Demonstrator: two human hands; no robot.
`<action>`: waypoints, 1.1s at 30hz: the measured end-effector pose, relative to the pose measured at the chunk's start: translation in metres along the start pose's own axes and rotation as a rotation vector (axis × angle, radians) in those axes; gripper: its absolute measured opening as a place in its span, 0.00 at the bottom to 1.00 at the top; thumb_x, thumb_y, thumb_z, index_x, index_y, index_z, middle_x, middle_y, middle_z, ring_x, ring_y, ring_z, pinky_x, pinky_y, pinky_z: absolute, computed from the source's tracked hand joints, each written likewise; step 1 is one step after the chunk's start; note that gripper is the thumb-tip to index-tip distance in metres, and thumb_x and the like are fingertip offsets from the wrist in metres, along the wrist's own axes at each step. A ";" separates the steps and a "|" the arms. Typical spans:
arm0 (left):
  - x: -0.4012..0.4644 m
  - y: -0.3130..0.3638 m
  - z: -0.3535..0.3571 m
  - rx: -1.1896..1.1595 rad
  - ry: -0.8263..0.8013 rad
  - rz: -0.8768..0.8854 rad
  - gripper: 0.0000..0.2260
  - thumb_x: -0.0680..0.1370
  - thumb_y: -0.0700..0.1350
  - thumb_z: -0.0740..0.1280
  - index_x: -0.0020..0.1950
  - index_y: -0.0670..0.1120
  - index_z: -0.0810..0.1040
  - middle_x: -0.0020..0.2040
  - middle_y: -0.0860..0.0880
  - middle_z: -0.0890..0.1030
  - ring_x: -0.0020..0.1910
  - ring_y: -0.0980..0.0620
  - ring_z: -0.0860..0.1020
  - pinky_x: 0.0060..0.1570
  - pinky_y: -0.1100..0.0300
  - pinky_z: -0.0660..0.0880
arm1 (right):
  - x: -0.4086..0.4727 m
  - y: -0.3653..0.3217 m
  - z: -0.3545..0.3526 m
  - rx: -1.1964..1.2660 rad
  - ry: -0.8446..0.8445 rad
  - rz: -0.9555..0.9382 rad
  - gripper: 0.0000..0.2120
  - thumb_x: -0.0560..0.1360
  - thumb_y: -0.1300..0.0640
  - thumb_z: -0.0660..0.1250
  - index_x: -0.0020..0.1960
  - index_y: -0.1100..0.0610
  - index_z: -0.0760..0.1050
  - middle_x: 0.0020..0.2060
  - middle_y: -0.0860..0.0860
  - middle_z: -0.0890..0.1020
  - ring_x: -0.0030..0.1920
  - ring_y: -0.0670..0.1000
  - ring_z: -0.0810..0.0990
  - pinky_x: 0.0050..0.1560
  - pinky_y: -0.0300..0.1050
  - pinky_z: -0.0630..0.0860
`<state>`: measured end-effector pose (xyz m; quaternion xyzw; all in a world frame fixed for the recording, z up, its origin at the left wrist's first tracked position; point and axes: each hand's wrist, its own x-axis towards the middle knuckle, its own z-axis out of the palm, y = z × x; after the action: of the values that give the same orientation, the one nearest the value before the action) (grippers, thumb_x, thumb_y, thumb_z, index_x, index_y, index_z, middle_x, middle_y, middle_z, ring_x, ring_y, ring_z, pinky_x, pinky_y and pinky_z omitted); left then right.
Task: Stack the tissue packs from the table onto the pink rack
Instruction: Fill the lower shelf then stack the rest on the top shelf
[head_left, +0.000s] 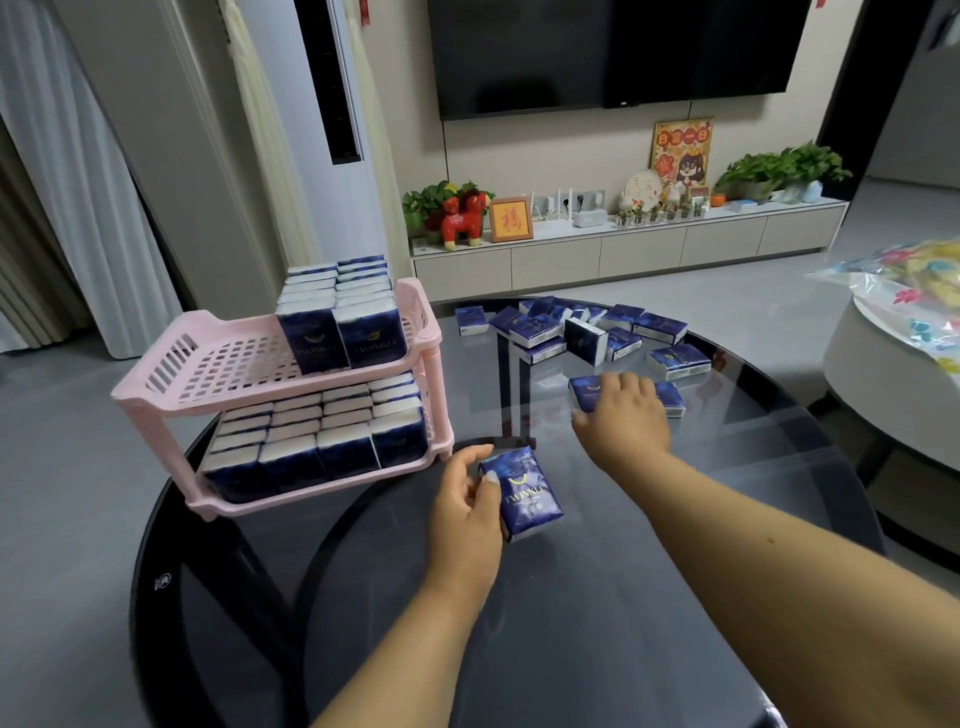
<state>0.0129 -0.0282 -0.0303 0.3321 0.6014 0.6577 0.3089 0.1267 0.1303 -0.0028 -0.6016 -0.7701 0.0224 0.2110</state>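
Note:
A pink two-tier rack (176, 387) stands on the left of the round dark glass table (623, 597). Its lower shelf is packed with upright dark blue tissue packs (317, 441); two rows of packs (337, 317) fill the right part of the upper shelf. My left hand (462, 514) holds one blue pack (524, 493) upright on the table just right of the rack. My right hand (623, 415) lies over another pack (584, 392) flat on the table, fingers curled onto it. Several loose packs (582, 327) lie scattered at the far side.
A white round table (872, 374) with a colourful plastic bag (914, 296) stands to the right. Beyond the glass table are grey floor, a low TV cabinet (623, 249) with ornaments and plants, and a tall white unit (322, 130).

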 end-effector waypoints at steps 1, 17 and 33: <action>0.001 -0.002 0.000 0.000 0.007 0.007 0.13 0.81 0.38 0.60 0.54 0.54 0.77 0.48 0.50 0.84 0.47 0.51 0.83 0.49 0.49 0.80 | 0.004 0.001 0.004 -0.100 -0.034 -0.032 0.24 0.76 0.45 0.59 0.65 0.58 0.67 0.62 0.57 0.71 0.63 0.58 0.65 0.61 0.51 0.64; 0.005 -0.004 -0.002 0.034 0.118 0.025 0.12 0.79 0.43 0.63 0.46 0.61 0.77 0.42 0.53 0.83 0.42 0.49 0.82 0.47 0.43 0.80 | -0.034 -0.014 -0.007 0.884 -0.098 0.301 0.12 0.70 0.49 0.69 0.42 0.54 0.68 0.36 0.51 0.77 0.39 0.53 0.76 0.37 0.46 0.69; -0.006 0.003 -0.005 -0.038 -0.042 0.040 0.17 0.70 0.39 0.76 0.53 0.50 0.75 0.47 0.48 0.83 0.46 0.52 0.82 0.43 0.59 0.78 | -0.111 -0.025 0.010 0.869 0.035 -0.264 0.16 0.75 0.37 0.47 0.41 0.44 0.67 0.39 0.44 0.73 0.41 0.41 0.73 0.39 0.32 0.66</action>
<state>0.0122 -0.0364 -0.0277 0.3518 0.5753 0.6681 0.3145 0.1207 0.0221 -0.0380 -0.3542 -0.7555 0.3063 0.4582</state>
